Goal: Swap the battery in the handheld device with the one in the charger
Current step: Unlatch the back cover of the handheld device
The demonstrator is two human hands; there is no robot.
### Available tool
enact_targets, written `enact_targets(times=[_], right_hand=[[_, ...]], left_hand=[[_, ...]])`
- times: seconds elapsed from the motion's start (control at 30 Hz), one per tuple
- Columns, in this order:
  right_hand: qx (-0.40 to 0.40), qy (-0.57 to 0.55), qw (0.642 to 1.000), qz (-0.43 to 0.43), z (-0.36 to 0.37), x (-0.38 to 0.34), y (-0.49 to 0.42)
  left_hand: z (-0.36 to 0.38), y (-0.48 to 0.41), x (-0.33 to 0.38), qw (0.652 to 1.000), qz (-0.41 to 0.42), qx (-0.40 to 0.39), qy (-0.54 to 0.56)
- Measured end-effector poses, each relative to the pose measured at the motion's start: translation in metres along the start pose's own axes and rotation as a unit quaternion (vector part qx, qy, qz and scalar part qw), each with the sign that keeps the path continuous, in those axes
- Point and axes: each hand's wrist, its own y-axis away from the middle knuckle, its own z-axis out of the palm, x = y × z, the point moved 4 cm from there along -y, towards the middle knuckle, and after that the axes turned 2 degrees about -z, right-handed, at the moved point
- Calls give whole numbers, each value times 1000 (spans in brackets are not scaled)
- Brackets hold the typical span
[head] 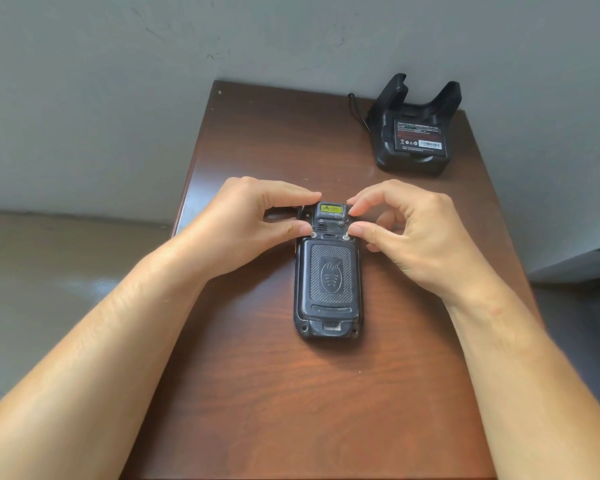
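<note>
A black handheld device (329,278) lies face down on the brown table, its textured battery cover closed and a yellow label at its far end. My left hand (253,223) pinches the device's far left corner, thumb tip on the left silver latch. My right hand (409,233) pinches the far right corner, thumb tip on the right silver latch. At the back right stands the black charger cradle (413,129), with a black labelled battery (420,138) seated in its slot.
The brown wooden table (291,410) is narrow, with its left edge close to the device. A grey wall rises behind it. The charger's black cable (357,110) runs off the back edge. Floor shows at the left and right.
</note>
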Motion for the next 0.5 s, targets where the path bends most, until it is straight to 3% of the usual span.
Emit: enact_targets(times=[0.5], right_hand=[[43,63,997,28,5,-15,0]], left_hand=[[-6,5,8,991,88,58,-77]])
